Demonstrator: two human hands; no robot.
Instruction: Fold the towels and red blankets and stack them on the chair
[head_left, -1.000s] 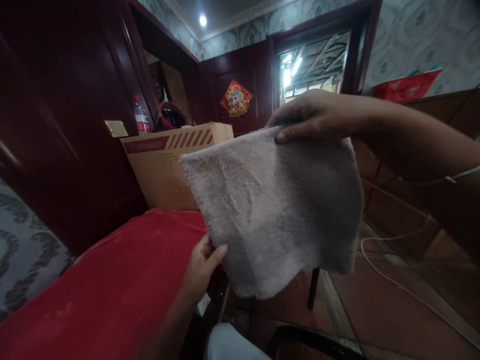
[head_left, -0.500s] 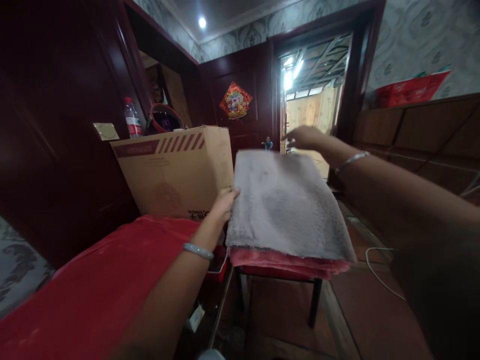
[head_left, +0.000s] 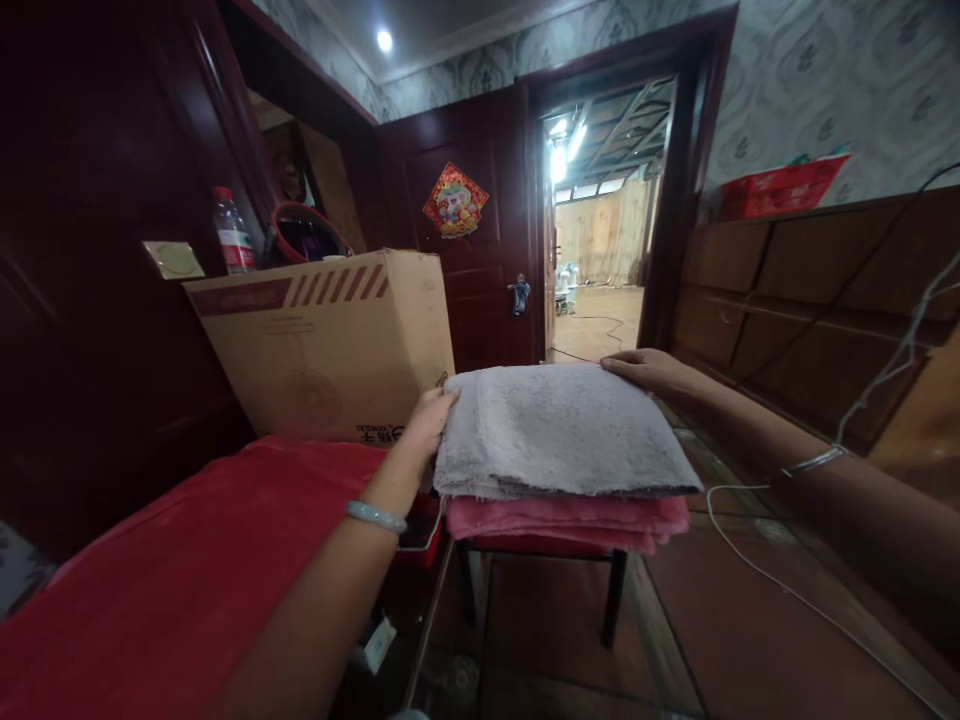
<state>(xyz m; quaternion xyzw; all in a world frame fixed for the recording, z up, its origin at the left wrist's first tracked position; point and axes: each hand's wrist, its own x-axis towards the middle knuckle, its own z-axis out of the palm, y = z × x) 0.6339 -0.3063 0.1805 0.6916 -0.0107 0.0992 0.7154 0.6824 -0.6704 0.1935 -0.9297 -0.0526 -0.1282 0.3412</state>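
Observation:
A folded grey fluffy cloth [head_left: 562,430] lies on top of a folded pink cloth [head_left: 562,520], both stacked on a red-seated chair [head_left: 615,600] with dark legs. My left hand [head_left: 435,415] is closed at the left edge of the grey cloth, thumb on top and the other fingers partly hidden. At the far right corner, my right hand [head_left: 649,372] rests with fingers stretched along the grey cloth's back edge; its thumb is out of sight.
A large cardboard box [head_left: 315,350] stands left of the chair, with a bottle [head_left: 234,235] and a red-rimmed bucket [head_left: 307,232] by its top. Red fabric [head_left: 187,540] covers the near left. A white cable [head_left: 787,590] trails across the floor at right.
The right hand has come down from above onto the far edge of the grey cloth. That cloth's back edge now sits lower. The left hand stays at its left edge.

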